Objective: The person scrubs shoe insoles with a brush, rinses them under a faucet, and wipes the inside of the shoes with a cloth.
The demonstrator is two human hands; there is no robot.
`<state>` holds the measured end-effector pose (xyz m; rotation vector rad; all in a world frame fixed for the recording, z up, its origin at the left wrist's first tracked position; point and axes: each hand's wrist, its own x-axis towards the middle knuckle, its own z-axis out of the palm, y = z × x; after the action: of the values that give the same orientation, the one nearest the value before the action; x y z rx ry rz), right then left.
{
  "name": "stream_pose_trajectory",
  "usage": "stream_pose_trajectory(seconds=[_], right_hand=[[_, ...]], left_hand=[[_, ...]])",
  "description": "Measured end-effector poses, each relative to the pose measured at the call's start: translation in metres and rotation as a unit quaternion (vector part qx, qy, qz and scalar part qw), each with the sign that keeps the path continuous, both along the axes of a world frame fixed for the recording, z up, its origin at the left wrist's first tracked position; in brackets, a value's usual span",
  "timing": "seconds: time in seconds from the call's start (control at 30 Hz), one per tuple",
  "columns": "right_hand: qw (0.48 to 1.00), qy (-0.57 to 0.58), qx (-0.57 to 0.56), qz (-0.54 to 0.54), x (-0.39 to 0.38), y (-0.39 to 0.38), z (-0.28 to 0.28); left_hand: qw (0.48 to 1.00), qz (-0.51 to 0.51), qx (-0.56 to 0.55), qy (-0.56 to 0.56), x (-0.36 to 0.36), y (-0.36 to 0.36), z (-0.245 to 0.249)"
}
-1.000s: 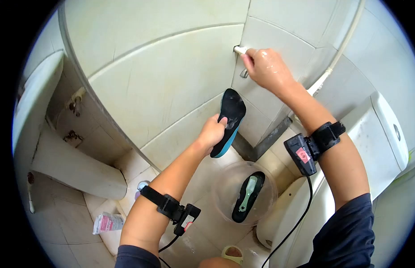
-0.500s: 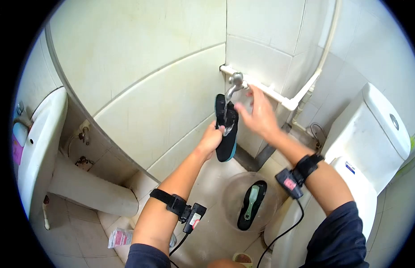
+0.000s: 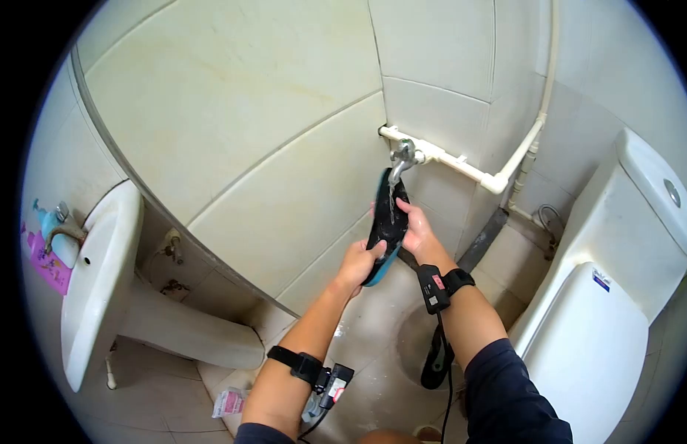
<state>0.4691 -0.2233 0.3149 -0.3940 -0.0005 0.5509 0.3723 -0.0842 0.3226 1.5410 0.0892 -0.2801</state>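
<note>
We hold the insole (image 3: 386, 222) in both hands right under the tap (image 3: 402, 157), and water seems to hit its top end. The left hand (image 3: 360, 260) is clamped on the lower end, thumb on the black face. The right hand (image 3: 415, 233) is just above it, wrapped round the insole's edge with its fingers behind. Below the right wrist a basin (image 3: 399, 333) sits on the floor with a second insole (image 3: 436, 362) in it.

Risks, as we judge them: the wet insole is slick, so a loose grip could let it slide down out of the left hand. Runoff along the tilted face could also reach the wrist unit (image 3: 432, 287) just below the right hand.
</note>
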Motion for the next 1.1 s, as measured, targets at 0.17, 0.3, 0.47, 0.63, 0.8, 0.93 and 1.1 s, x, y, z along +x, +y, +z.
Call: stream_pose_trajectory(seconds=[0.17, 0.3, 0.47, 0.63, 0.8, 0.93, 1.1], right_hand=[[0.986, -0.046, -0.123, -0.102, 0.020, 0.027, 0.013], [0.926, -0.057, -0.279, -0.247, 0.012, 0.038, 0.016], [0.915, -0.014, -0.353, -0.195, -0.002, 0.033, 0.029], [0.945, 0.021, -0.294, -0.144, 0.001, 0.033, 0.022], [0.921, -0.074, -0.353, -0.149, -0.004, 0.042, 0.019], [0.932, -0.110, -0.306, -0.159, -0.001, 0.038, 0.016], [0.955, -0.128, -0.262, -0.052, -0.012, 0.017, 0.030]], left_hand=[[0.991, 0.012, -0.110, 0.079, -0.029, -0.006, 0.025], [0.999, 0.033, -0.038, 0.010, -0.027, -0.014, 0.007], [0.943, 0.076, 0.319, -0.058, -0.013, -0.005, 0.002], [0.873, 0.092, 0.461, -0.127, -0.021, -0.012, 0.027], [0.900, 0.202, 0.351, -0.163, 0.025, -0.002, 0.021], [0.943, 0.282, 0.095, -0.150, 0.050, -0.011, 0.018], [0.943, 0.261, -0.173, -0.113, 0.077, -0.032, 0.004]])
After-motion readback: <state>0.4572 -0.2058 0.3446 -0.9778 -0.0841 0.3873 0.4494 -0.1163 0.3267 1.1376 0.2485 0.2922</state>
